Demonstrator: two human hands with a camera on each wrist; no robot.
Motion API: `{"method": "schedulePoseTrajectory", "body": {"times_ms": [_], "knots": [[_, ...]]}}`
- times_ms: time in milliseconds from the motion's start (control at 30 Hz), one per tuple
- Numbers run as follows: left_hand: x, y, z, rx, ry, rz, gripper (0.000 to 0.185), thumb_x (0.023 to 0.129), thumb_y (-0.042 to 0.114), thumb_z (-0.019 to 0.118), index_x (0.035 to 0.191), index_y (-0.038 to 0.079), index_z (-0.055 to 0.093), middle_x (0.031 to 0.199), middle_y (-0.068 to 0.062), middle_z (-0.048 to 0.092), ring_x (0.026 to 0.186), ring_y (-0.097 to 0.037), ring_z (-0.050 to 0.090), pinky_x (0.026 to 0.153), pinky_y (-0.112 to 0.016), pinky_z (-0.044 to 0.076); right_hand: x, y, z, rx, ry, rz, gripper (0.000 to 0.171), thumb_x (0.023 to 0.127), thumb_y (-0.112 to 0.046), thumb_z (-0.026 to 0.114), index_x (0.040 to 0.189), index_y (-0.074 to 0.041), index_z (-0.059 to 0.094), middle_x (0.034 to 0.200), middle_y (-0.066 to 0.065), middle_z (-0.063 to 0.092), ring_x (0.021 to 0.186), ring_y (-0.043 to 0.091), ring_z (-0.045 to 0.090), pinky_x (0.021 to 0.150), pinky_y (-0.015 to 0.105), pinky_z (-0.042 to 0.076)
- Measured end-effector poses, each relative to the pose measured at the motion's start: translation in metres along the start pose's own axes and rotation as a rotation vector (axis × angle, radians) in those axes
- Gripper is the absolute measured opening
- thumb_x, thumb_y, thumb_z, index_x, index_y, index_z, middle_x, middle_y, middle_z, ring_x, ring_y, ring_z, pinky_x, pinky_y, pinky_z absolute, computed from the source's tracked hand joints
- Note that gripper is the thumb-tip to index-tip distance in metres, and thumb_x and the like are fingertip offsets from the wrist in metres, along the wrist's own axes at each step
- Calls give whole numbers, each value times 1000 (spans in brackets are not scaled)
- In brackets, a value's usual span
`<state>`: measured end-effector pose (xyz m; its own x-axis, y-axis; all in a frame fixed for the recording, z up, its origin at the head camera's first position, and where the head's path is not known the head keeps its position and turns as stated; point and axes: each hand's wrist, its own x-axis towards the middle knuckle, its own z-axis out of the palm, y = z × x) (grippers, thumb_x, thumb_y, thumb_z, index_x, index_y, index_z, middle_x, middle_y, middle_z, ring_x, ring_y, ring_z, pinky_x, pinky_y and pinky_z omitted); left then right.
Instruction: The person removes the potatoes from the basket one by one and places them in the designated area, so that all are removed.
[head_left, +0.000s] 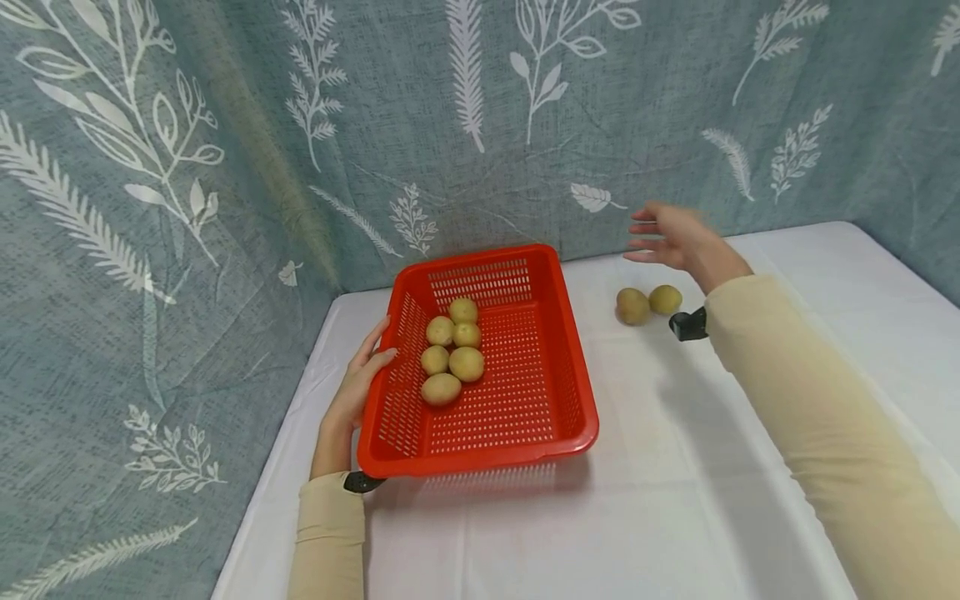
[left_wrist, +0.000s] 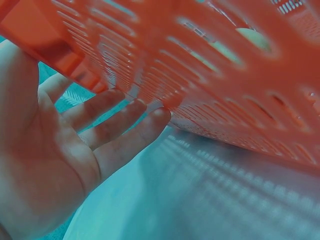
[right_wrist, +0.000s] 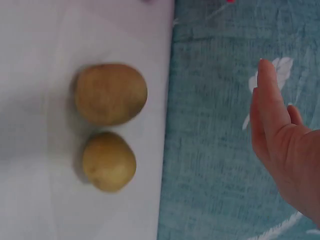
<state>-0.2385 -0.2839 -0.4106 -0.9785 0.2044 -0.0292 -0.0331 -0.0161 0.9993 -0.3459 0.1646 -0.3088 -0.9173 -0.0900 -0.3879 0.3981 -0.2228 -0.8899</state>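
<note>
The red basket (head_left: 517, 375) at the desk's (head_left: 675, 483) centre is touched at 9 o'clock by the left hand (head_left: 360, 383), fingers straight. The right hand (head_left: 675, 237), open and empty, is held above two potatoes (head_left: 648, 303) at 2 o'clock.

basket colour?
Red, perforated plastic basket; clearest in the head view.

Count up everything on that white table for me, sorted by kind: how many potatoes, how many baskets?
Potatoes in the red basket: 6
Potatoes loose on the table: 2
Red baskets: 1
Total: 9 things
</note>
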Motion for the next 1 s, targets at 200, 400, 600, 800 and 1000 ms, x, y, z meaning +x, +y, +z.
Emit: {"method": "schedulePoseTrajectory", "body": {"times_ms": [200,400,600,800,1000], "knots": [[-1,0,-1,-13,-7,2,58,103,20,41,154,26,15,142,-19,30,101,-19,58,75,-31,53,4,3,27,21,-41,-1,54,104,-34,28,151,-8,24,154,10,20,139,29,24,102,42,36],[-1,-1,-2,-15,-5,-6,57,103,20,41,154,27,15,143,-17,30,100,-18,58,75,-30,53,7,7,53,60,-78,-3,53,104,-34,30,150,-8,28,153,11,25,137,29,28,102,42,37],[1,1,-1,-4,-10,-4,58,103,21,42,154,26,15,144,-17,29,100,-18,57,76,-30,53,7,10,73,71,-114,-6,53,104,-35,30,150,-8,28,152,12,25,137,30,27,101,42,38],[2,2,0,4,-8,1,58,103,21,41,154,26,16,145,-16,30,100,-18,58,76,-30,52,9,14,94,99,-129,-34,52,105,-34,30,148,-5,32,148,15,30,134,32,32,98,44,40],[0,1,0,18,4,-16,58,103,22,42,154,28,15,145,-15,29,101,-18,57,76,-30,52,13,27,118,139,-159,-25,53,104,-36,30,146,-4,36,147,16,34,131,34,36,97,45,41]]}}
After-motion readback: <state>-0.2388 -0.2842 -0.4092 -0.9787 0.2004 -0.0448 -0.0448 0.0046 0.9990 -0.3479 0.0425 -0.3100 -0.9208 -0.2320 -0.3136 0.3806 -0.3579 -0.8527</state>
